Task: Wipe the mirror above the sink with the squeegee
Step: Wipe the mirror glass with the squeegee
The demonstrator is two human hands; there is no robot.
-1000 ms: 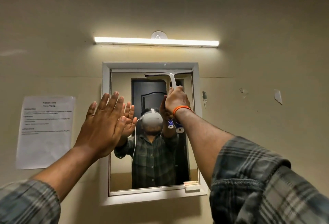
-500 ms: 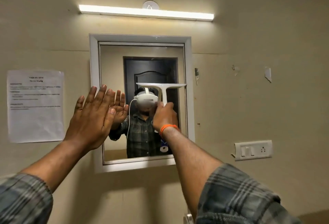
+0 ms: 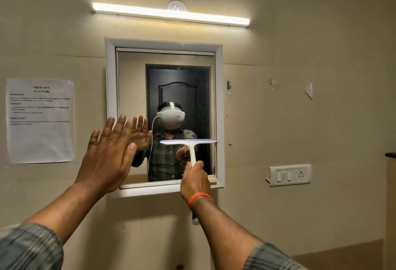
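A white-framed mirror (image 3: 132,89) hangs on the beige wall. My right hand (image 3: 194,180) grips the handle of a white squeegee (image 3: 188,142), whose blade lies level against the lower right part of the glass. My left hand (image 3: 108,156) is flat and open, fingers spread, pressed at the mirror's lower left edge over the frame. The glass reflects a person in a plaid shirt with a headset and a dark door behind. The sink is out of view.
A tube light (image 3: 171,15) glows above the mirror. A printed paper sheet (image 3: 40,120) is stuck to the wall at the left. A white switch and socket plate (image 3: 289,175) sits at the right, with torn tape scraps (image 3: 309,90) above it.
My right hand has drawn the squeegee down the right side of the glass, from the top edge to the lower part. My left hand stays flat at the left edge.
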